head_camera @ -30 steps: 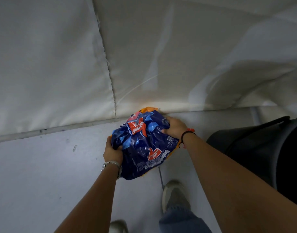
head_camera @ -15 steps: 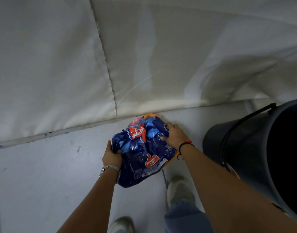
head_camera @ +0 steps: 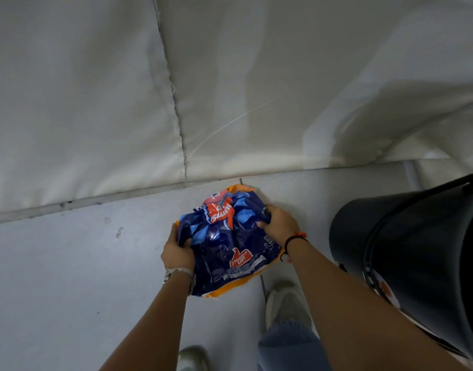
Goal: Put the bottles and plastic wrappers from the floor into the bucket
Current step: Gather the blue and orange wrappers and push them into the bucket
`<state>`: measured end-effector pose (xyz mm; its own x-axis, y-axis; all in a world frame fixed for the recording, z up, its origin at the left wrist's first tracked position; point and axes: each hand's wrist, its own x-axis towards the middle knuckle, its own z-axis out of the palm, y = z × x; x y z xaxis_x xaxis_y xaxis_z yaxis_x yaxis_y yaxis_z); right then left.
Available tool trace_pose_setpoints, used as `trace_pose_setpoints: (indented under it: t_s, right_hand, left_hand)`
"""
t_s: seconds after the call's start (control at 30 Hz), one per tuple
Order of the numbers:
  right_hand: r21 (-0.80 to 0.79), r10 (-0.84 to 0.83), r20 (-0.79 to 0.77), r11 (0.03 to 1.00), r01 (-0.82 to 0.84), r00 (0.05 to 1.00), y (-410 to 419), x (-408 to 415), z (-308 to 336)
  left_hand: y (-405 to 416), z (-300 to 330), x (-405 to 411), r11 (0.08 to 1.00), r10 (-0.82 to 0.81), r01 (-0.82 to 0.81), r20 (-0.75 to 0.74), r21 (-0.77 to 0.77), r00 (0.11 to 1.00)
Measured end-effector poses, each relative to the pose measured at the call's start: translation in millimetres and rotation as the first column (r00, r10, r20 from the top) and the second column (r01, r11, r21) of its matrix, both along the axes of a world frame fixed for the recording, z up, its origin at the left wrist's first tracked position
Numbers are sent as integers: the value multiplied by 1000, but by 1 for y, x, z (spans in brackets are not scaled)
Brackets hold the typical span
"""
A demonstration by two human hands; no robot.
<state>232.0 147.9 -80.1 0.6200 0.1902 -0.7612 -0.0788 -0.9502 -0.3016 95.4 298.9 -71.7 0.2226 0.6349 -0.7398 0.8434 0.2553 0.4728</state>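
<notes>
Head view: both hands hold a crumpled blue plastic wrapper bundle (head_camera: 227,245), orange edges showing, above the floor (head_camera: 69,277). Left hand (head_camera: 176,253) clenched on its left edge, right hand (head_camera: 279,223) gripping its right side, fingers dug into the film. Black bucket (head_camera: 406,253) stands just to the right, its opening mostly cut off by the frame edge. Step in hand looks like carrying the wrappers to the bucket. Next move likely: swing the bundle right over the rim, then let go with both hands. No bottles visible.
</notes>
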Motion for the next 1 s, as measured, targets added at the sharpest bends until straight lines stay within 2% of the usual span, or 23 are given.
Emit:
trace_pose_setpoints:
  t_s: [0.23,0.57,0.7,0.77,0.9,1.0]
  right_hand:
    - [76,-103,1,992,102,995,-4,-18,59]
    - [229,-387,113,906,355,915,-37,-31,266]
    - [287,-524,178,837,465,833,-87,-14,353]
    - [299,-564,208,814,497,799,-116,-7,376]
    - [324,-667,266,742,587,696,-193,3,399]
    - [309,-729,277,684,661,625,-254,5,392]
  left_hand:
    - [15,69,1,993,-113,112,13,31,994]
    - [11,275,44,914,-383,357,117,194,916]
    - [-29,359,92,867,-489,445,214,223,845]
    - [-54,379,111,837,-543,493,251,237,801]
    - [-127,396,146,777,-629,583,311,236,712]
    - [-190,388,167,727,-679,659,340,191,651]
